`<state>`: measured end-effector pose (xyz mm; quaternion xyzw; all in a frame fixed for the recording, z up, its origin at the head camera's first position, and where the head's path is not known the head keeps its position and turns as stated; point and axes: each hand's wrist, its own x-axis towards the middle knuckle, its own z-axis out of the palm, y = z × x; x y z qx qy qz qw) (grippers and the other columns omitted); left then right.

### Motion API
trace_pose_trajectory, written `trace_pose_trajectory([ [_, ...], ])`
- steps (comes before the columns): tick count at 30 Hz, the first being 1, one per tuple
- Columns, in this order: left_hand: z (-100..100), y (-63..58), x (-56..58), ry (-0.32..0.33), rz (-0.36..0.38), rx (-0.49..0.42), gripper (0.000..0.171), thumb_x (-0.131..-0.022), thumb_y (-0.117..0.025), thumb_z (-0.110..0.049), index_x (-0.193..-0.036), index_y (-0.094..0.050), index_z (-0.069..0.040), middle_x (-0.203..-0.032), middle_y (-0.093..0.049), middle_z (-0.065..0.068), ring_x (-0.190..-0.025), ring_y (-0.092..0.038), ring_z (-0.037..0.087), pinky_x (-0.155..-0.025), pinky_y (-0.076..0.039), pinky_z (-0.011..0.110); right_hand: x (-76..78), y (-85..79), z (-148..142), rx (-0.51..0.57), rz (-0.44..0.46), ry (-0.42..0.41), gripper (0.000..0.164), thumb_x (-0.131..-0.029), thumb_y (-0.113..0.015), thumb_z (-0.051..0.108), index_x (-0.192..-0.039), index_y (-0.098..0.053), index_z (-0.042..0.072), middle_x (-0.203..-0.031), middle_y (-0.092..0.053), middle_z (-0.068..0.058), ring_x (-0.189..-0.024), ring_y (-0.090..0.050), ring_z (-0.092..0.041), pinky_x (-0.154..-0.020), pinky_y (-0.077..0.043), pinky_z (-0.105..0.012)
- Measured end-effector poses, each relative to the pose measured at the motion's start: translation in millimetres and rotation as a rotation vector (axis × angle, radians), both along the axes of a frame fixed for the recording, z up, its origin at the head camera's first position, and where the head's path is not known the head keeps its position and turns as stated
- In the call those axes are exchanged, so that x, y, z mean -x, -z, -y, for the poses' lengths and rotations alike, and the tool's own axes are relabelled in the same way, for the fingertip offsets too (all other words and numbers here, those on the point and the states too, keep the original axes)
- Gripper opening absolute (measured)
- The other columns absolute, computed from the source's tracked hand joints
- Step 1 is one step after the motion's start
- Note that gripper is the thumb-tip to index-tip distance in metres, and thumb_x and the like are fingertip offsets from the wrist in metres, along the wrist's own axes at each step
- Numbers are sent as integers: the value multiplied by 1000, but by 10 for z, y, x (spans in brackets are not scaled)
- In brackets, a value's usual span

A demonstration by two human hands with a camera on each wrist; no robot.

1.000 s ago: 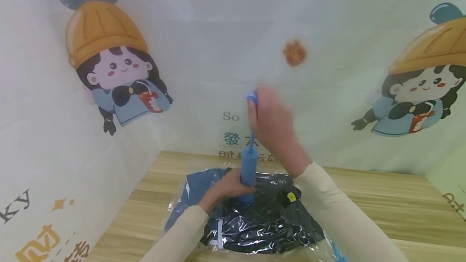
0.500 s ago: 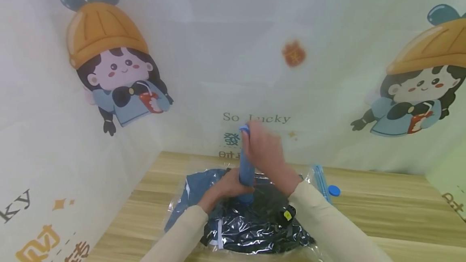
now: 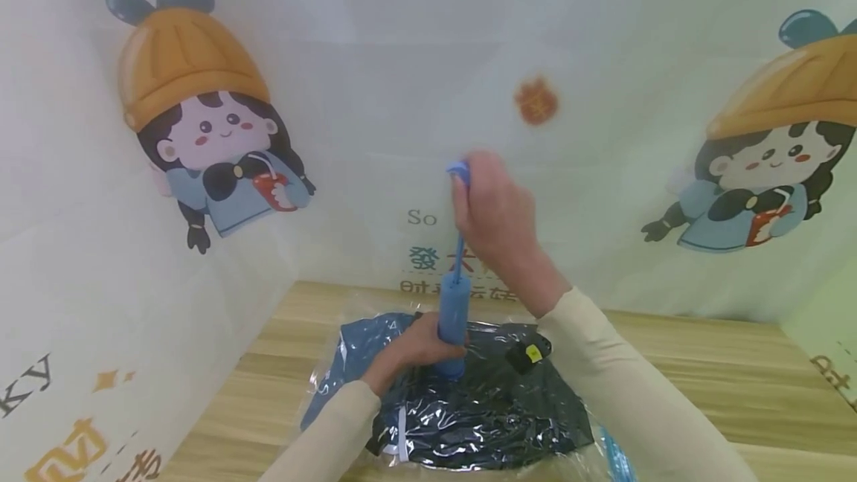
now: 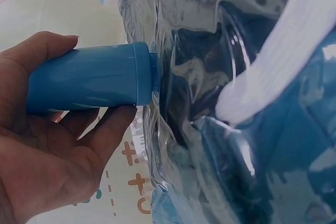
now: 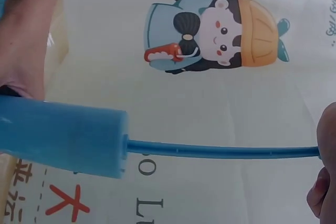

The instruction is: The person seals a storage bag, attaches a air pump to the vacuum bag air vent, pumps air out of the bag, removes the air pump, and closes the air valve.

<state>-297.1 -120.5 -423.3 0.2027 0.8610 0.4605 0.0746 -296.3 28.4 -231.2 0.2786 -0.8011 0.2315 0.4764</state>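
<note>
A blue hand pump stands nearly upright on a clear plastic bag packed with dark and blue clothes. My left hand grips the pump's barrel low down; in the left wrist view the barrel's end meets the wrinkled film. Above it, my right hand holds the pump's handle. The thin rod is drawn far out of the barrel, with a slight bend in the right wrist view. A black piece with a yellow label shows at the bag's right.
The bag lies on a wood-grain table. Behind and to the left hangs a pale printed backdrop with cartoon figures. A bright blue strip edges the bag at lower right, partly behind the right sleeve.
My right hand pushed the handle down to the barrel half a second ago and has drawn it up again. My left hand stays round the barrel.
</note>
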Motion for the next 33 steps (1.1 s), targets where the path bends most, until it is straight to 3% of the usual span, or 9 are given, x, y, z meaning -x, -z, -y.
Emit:
trace_pose_trajectory([
  [4, 10, 7, -6, -8, 10, -8, 28, -77, -79, -9, -103, -70, -1, -91, -70, -1, -90, -66, 21, -90, -52, 47, -4, 165, 19, -44, 7, -2, 14, -104, -53, 13, -102, -53, 0, -83, -49, -9, -51, -44, -18, -38, -36, -31],
  [13, 27, 22, 23, 45, -24, -30, 34, -78, -77, -5, -109, -67, 3, -91, -69, -1, -88, -65, 19, -90, -51, 44, -24, 932, 66, -130, 160, -7, 12, -103, -56, 12, -97, -50, 4, -80, -43, -4, -52, -41, -14, -40, -35, -26],
  [20, 29, 45, 46, 67, -50, -53, 32, -77, -75, -3, -107, -66, -1, -92, -68, -1, -88, -63, 17, -89, -51, 41, -43, 1111, 77, -112, 184, -27, 11, -101, -60, 11, -101, -53, 2, -84, -48, -5, -54, -43, -16, -41, -37, -27],
  [22, 31, 51, 35, 72, -53, -54, 30, -77, -75, -3, -105, -66, 1, -91, -68, -1, -87, -63, 16, -88, -51, 40, -40, 1090, 80, -114, 182, -25, 12, -102, -59, 11, -102, -53, 1, -83, -48, -5, -54, -43, -15, -41, -37, -27],
  [24, 27, 56, 21, 63, -48, -48, 27, -77, -75, -4, -102, -68, 2, -89, -68, -1, -84, -63, 16, -86, -52, 39, -32, 964, 77, -90, 166, -25, 13, -103, -58, 12, -102, -53, 0, -81, -48, -6, -52, -43, -16, -41, -37, -28],
  [30, 7, 25, -8, 29, -14, -44, 26, -76, -78, -4, -101, -70, -2, -89, -69, -1, -86, -65, 18, -87, -53, 44, -41, 165, 74, 14, 41, -80, 13, -102, -57, 9, -103, -55, -4, -79, -50, -9, -53, -45, -19, -41, -39, -31],
  [33, 14, 8, -13, 34, -8, -43, 29, -77, -78, -4, -104, -70, -1, -91, -69, -1, -88, -65, 19, -88, -52, 45, -41, 38, 67, 20, 17, -76, 12, -101, -58, 8, -103, -56, -4, -80, -50, -9, -55, -45, -19, -42, -38, -30],
])
